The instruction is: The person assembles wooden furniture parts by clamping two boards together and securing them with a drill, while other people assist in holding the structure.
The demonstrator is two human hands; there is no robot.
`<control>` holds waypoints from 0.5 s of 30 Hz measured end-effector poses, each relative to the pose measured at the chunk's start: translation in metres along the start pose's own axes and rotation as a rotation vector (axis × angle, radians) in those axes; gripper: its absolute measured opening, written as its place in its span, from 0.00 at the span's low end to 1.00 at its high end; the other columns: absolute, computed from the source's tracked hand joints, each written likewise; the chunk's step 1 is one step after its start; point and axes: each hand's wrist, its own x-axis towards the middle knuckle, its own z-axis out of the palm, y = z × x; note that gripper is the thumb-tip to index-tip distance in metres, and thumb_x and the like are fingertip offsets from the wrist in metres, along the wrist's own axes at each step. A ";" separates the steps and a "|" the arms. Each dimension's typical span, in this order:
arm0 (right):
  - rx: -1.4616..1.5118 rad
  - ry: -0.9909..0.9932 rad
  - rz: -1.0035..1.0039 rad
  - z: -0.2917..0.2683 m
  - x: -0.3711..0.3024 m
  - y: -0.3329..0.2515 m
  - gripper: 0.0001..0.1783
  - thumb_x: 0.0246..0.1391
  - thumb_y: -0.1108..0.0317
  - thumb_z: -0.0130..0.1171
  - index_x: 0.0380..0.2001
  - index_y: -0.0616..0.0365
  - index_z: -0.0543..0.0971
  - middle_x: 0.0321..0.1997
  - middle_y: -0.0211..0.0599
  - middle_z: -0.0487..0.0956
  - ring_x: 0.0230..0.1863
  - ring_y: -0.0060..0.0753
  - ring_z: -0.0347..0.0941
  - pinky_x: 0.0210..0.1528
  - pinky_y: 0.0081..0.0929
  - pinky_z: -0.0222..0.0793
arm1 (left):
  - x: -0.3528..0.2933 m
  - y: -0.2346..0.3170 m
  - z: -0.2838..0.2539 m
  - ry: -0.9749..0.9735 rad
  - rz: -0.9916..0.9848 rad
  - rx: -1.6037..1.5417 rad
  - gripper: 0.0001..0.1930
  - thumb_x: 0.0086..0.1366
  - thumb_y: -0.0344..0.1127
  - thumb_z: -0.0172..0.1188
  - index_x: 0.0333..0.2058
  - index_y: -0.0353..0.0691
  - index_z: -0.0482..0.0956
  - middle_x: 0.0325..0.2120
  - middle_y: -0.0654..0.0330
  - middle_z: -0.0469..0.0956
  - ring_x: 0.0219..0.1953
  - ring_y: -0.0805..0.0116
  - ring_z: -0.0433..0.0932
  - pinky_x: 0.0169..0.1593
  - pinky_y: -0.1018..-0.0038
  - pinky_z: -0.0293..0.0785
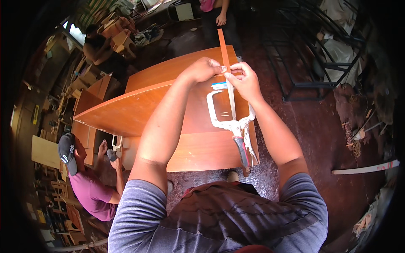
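Observation:
A large orange-brown wooden cabinet (198, 147) stands in front of me, with an upright panel (139, 99) across it. A long narrow strip (223, 44), orange-brown beyond my hands, runs away from me over that panel's edge. My left hand (204, 69) is closed at the strip's left side, thumb against it. From the right, my right hand (246, 80) pinches the strip between thumb and fingers. Nearer me, a white C-shaped locking clamp (230, 124) with dark and red handles sits at the cabinet's right side. A small blue-and-white piece (219, 86) lies beside its upper jaw.
At the left, a co-worker in a cap and purple shirt (90, 185) holds a hand near another clamp (117, 143). A second person's hand (221, 19) is beyond the strip's far end. Black metal frames (312, 84) stand at the right, and a pale curved strip (365, 168) lies there.

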 end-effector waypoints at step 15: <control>0.161 -0.018 0.021 -0.012 -0.014 0.003 0.09 0.64 0.72 0.52 0.43 0.65 0.76 0.42 0.35 0.78 0.44 0.24 0.76 0.45 0.21 0.74 | -0.025 -0.016 0.011 0.369 0.474 0.292 0.12 0.57 0.43 0.65 0.33 0.42 0.84 0.28 0.54 0.82 0.32 0.56 0.82 0.37 0.65 0.76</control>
